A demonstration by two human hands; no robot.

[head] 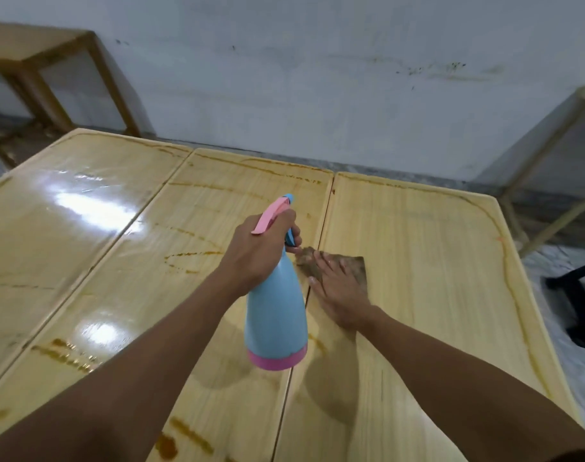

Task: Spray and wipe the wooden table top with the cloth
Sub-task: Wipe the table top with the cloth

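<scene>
Gripping the spray bottle [276,315] in the left hand [256,251], pressing the cloth [337,266] flat under the right hand's [342,295] straight fingers mid-tabletop [417,248], best wiping toward the far edge's stains.

Your right hand [339,288] covers most of the cloth [354,266], your left hand [257,251] hides the bottle [276,315] neck and trigger, bench [434,261] cut off at the bottom edge, dark object [581,305] cropped at right.

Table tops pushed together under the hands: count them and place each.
3. Left table top, shiny with glare; middle table top under the spray bottle; right table top, where the right hand presses the cloth.
</scene>
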